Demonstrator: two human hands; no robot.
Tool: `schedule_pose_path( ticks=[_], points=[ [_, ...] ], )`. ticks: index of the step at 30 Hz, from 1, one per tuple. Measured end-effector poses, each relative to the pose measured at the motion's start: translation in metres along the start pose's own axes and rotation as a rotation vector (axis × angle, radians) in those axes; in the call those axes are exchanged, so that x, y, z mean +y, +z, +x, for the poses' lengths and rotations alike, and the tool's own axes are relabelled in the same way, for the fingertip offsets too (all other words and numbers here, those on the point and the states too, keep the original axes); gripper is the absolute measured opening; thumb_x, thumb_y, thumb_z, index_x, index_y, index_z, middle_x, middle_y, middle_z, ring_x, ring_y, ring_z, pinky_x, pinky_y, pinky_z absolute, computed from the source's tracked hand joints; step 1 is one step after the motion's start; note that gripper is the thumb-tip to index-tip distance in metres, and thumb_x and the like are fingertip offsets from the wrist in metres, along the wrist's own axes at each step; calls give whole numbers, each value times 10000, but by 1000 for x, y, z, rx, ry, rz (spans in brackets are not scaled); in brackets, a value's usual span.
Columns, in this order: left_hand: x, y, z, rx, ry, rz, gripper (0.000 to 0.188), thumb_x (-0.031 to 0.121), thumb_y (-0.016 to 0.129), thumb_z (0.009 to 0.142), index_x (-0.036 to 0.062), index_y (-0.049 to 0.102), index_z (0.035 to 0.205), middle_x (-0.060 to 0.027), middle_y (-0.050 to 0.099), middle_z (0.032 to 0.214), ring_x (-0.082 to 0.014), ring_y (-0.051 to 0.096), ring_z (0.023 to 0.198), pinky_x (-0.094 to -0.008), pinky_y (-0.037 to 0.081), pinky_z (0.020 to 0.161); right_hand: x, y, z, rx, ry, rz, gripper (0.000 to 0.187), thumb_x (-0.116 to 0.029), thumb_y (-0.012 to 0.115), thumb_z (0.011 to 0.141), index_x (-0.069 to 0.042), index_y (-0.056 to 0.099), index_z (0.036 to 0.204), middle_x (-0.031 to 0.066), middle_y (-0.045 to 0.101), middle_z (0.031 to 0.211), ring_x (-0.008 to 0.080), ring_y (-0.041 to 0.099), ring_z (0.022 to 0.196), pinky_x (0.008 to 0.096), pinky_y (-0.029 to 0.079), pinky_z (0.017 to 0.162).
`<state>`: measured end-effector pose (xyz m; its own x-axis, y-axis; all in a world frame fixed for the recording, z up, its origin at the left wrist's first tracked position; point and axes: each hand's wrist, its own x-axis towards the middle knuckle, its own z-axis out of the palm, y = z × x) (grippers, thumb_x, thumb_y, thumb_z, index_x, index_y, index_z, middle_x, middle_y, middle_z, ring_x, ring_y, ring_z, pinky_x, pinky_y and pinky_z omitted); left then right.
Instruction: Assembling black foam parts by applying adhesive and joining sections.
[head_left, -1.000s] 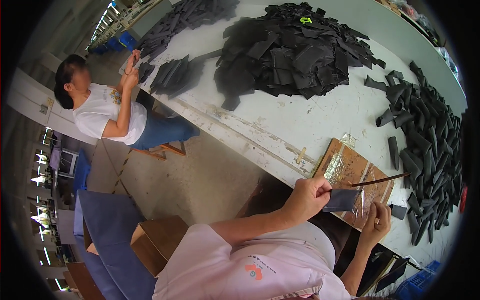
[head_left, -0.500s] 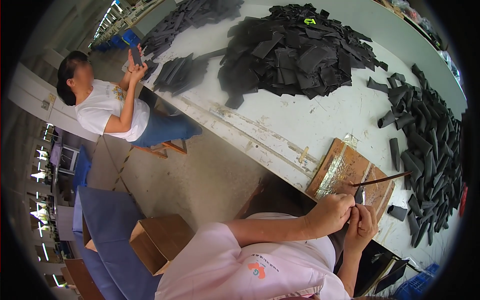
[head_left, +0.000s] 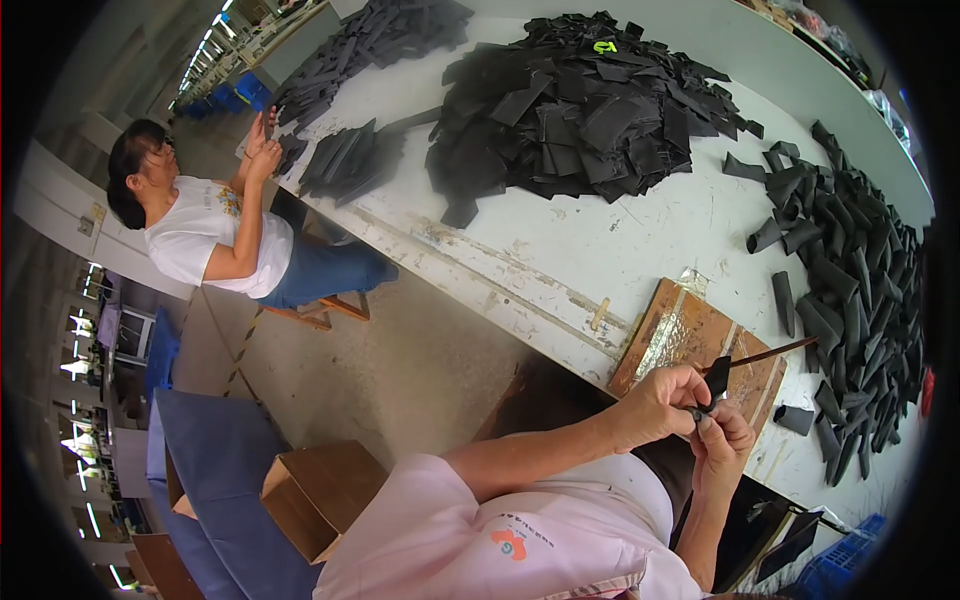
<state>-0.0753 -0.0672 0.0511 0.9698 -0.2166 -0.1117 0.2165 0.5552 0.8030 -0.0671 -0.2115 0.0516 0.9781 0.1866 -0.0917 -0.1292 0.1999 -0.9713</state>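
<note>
In front of me, over the near edge of a brown board [head_left: 650, 378], my two hands meet around a small black piece of flat material [head_left: 717, 375]. My left hand [head_left: 662, 403] pinches it between thumb and fingertips. From below, my right hand [head_left: 722, 440] grips its lower part, with the thumb pressed up against it. The piece's upper end sticks up between the hands; its lower part is mostly hidden by fingers. Just behind it, a thin dark brown stick [head_left: 785, 350] slants up to the right from the board.
A large heap of flat black pieces [head_left: 580, 120] covers the back of the white table [head_left: 560, 235]. Rolled black tubes [head_left: 850, 290] pile up at the right. On the left a person in a white shirt [head_left: 215, 225] handles a dark piece. Cardboard box [head_left: 325, 490] stands at lower left.
My hands have parted slightly at the fingertips, and more of the black piece now shows standing up between them. My left hand has shifted a little up and left.
</note>
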Motion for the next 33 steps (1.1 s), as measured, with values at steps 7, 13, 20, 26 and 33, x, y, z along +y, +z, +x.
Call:
schedule_pose_path(
  ticks=[7,13,20,26,33],
  points=[
    [2,14,3,419,375,644,185,-52,523,656,-23,540,838,-22,533,667,-41,437,503,-207,376,455,-6,14,2,-90,322,538,125,-123,617,774,-47,518,781,-9,497,657,51,408,535,167,317,452],
    [-3,6,-3,236,225,331,207,-89,477,740,-22,503,934,-93,601,811,-111,594,731,-212,480,640,6,5,3,-96,203,300,166,-190,631,784,-62,529,749,-30,499,656,42,411,534,168,331,483],
    [17,5,-10,-346,-383,-538,377,-59,491,723,-16,443,1095,-16,529,772,-67,479,555,-169,381,536,-3,-2,-4,-234,134,522,188,-195,662,755,-53,539,771,6,513,801,93,472,725,216,379,663],
    [19,20,-21,-48,34,346,370,-49,555,749,-7,485,1110,-37,521,809,-58,488,625,-170,396,547,-10,-4,2,-150,-53,322,142,-139,611,790,-25,530,762,43,523,866,106,465,770,227,377,697],
    [25,40,0,177,452,603,112,-17,579,786,19,603,890,-50,555,833,-60,504,691,-177,426,567,-54,1,8,-78,-381,-266,89,-83,584,793,-25,531,752,57,530,791,147,482,717,239,389,646]
  ],
)
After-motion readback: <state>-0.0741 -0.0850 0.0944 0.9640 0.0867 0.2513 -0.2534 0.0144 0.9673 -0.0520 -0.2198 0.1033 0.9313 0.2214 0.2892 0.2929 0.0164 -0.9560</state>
